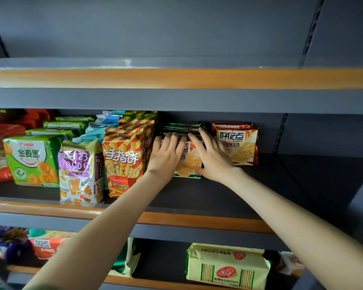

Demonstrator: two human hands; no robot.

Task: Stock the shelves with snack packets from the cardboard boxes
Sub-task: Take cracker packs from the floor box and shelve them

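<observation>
Currently I see the grey shelving [176, 101] spanning the whole frame, with orange strips along its front edges. On the middle shelf [197, 195], snack packets stand in a row from the left edge to centre right. The green-edged cracker packet [189, 164] stands upright at frame centre, between the striped red-yellow packet [124, 160] and the red cracker packet [239, 145]. The left hand [168, 155] and right hand [214, 158] lie flat on its front, fingers straight, clamping nothing.

The green-edged packet [189, 164] is mostly hidden behind the left hand [166, 155] and right hand [213, 159]
</observation>
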